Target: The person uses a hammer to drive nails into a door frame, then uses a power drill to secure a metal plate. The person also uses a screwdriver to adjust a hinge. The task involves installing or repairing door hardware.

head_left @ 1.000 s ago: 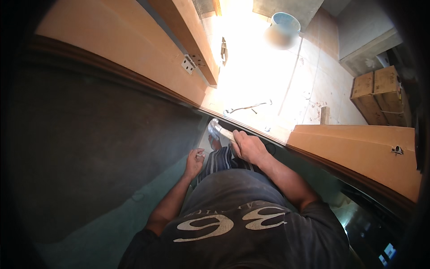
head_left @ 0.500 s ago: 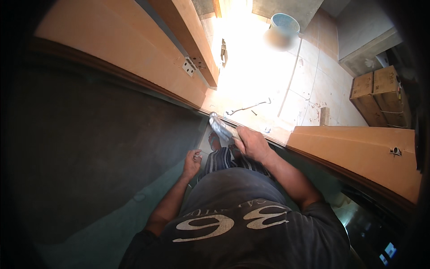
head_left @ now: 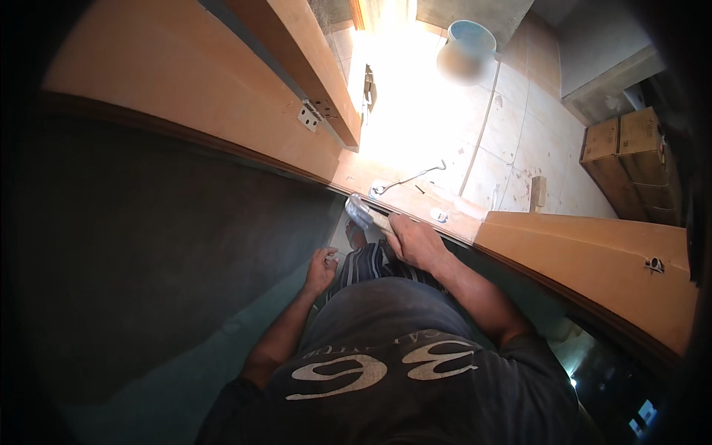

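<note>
My right hand (head_left: 417, 243) is wrapped round the handle of a hammer (head_left: 359, 213), its metal head tilted up and to the left beside the wooden door frame. Lower and to the left, my left hand (head_left: 321, 270) has its fingers pinched together; whatever lies between them is too small to make out. On the wooden strip of the frame (head_left: 348, 169) just beyond the hammer lie a long metal hook rod (head_left: 408, 179), a dark screw or nail (head_left: 420, 190) and a small white round piece (head_left: 439, 215).
A wooden door leaf (head_left: 297, 52) with a metal hinge (head_left: 309, 115) stands at the upper left. Cardboard boxes (head_left: 630, 159) are stacked at the right, and a bucket (head_left: 472, 37) sits on the tiled floor (head_left: 512, 133). A small wood block (head_left: 538, 193) lies near the frame's right side.
The hammer head has dropped slightly and drawn nearer to me, still in my right hand. My left hand has hardly moved. The view has shifted a little.
</note>
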{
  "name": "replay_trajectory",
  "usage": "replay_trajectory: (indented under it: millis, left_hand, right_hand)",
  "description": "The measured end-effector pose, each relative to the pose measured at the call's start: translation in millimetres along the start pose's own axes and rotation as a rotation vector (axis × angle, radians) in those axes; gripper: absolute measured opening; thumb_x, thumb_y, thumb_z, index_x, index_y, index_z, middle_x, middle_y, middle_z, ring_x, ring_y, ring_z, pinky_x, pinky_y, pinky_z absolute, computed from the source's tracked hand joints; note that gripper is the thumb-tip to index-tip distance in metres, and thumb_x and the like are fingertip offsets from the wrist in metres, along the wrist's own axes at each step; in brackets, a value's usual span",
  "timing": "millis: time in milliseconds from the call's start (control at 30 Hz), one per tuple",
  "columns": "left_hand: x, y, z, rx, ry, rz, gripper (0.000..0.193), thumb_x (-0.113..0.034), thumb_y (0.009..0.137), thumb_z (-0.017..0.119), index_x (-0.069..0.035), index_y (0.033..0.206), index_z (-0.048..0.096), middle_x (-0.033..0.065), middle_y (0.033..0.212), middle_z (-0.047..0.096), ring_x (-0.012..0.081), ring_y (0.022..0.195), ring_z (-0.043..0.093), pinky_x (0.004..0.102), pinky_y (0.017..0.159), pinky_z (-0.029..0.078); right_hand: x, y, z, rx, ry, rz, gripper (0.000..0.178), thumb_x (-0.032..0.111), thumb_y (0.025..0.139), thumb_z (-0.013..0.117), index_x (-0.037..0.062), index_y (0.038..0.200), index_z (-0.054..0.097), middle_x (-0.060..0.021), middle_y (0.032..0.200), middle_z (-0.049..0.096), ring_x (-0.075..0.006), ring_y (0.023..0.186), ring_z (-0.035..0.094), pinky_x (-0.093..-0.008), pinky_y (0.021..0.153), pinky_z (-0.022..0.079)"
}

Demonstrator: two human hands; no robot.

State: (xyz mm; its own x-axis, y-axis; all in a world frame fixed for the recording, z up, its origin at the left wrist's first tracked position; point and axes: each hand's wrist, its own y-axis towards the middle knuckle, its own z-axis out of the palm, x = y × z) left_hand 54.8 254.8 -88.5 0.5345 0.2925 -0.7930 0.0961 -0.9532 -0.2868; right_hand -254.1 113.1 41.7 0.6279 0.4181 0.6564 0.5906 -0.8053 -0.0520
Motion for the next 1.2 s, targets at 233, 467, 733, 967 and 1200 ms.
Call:
replay_trajectory:
  millis: [233, 467, 733, 967, 1200]
  left_hand:
    - [2, 6, -1, 0.022, 0.028, 0.013, 0.026, -0.008, 0.097, 0.072, -0.004, 0.122, 0.070, 0.0120, 0.112, 0.063, 0.0195, 0.088, 0.061, 0.0335, 0.081, 0.053]
    - [-17, 11, -7, 0.034, 0.017, 0.029, 0.030, -0.007, 0.097, 0.071, -0.003, 0.127, 0.068, 0.0122, 0.115, 0.063, 0.0191, 0.092, 0.062, 0.0340, 0.083, 0.053]
    - [-126, 56, -1, -0.022, 0.221, 0.441, 0.055, -0.014, 0.097, 0.073, -0.008, 0.149, 0.056, 0.0182, 0.130, 0.059, 0.0363, 0.113, 0.063, 0.0438, 0.094, 0.055]
    - [-161, 83, 16, 0.016, 0.569, 0.452, 0.068, -0.029, 0.097, 0.072, -0.004, 0.156, 0.047, 0.0149, 0.139, 0.057, 0.0333, 0.110, 0.059, 0.0453, 0.094, 0.052]
    - [-156, 75, 21, -0.006, 0.609, 0.437, 0.068, -0.027, 0.096, 0.072, 0.000, 0.154, 0.047, 0.0150, 0.139, 0.058, 0.0340, 0.106, 0.060, 0.0458, 0.090, 0.053]
  right_hand:
    - [-19, -8, 11, -0.043, 0.041, 0.063, 0.027, 0.023, 0.100, 0.066, 0.0020, 0.110, 0.054, -0.0241, 0.097, 0.067, -0.0462, 0.086, 0.068, -0.0543, 0.075, 0.055]
    - [-13, -9, 5, -0.031, 0.105, 0.067, 0.025, 0.025, 0.102, 0.065, 0.0026, 0.105, 0.055, -0.0276, 0.097, 0.068, -0.0502, 0.088, 0.067, -0.0562, 0.076, 0.053]
    - [-11, 1, -6, -0.180, 0.281, 0.243, 0.025, 0.023, 0.105, 0.065, 0.0001, 0.108, 0.055, -0.0311, 0.086, 0.066, -0.0523, 0.082, 0.066, -0.0574, 0.071, 0.051]
    - [-43, 14, 0, -0.089, 0.188, 0.301, 0.031, 0.029, 0.106, 0.063, -0.0011, 0.107, 0.055, -0.0324, 0.086, 0.067, -0.0538, 0.084, 0.066, -0.0585, 0.073, 0.050]
    - [-27, 15, -10, -0.087, 0.182, 0.294, 0.030, 0.027, 0.105, 0.064, -0.0011, 0.108, 0.054, -0.0328, 0.088, 0.067, -0.0542, 0.086, 0.066, -0.0588, 0.074, 0.051]
